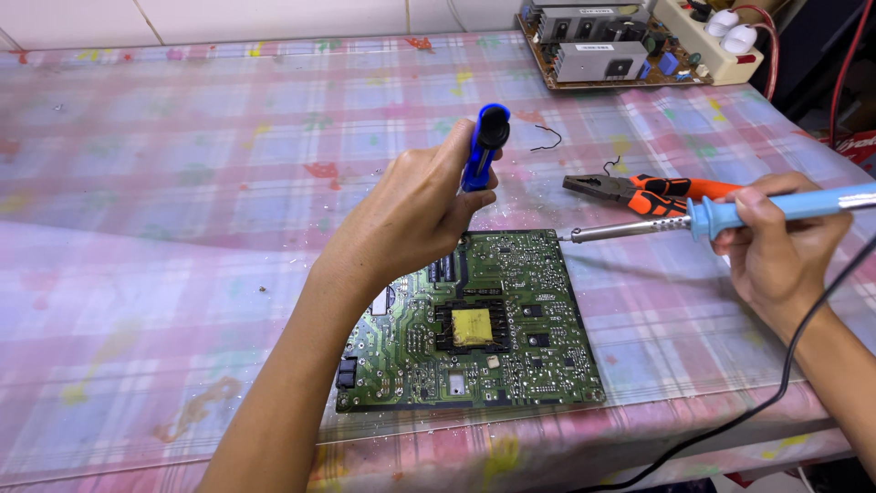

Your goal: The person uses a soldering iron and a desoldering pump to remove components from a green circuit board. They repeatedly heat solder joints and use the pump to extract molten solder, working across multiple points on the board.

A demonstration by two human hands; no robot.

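A green circuit board point(511, 356) lies flat near the table's front edge, with a yellow square part in a black frame at its middle. My left hand point(411, 215) hovers above the board's far left corner and grips a blue desoldering pump point(484, 146) with a black plunger, held upright. My right hand point(776, 246) is to the right of the board and holds a light blue soldering iron point(721, 217). Its metal tip points left and ends just above the board's far right corner. The iron's black cord point(776, 393) trails down off the front edge.
Orange and black pliers point(648, 190) lie just beyond the iron's shaft. A second circuit board point(602, 46) and a beige power strip point(712, 41) sit at the far right corner. The table has a pink plaid plastic cover point(182, 228). Short black wire scraps point(547, 137) lie behind the pump.
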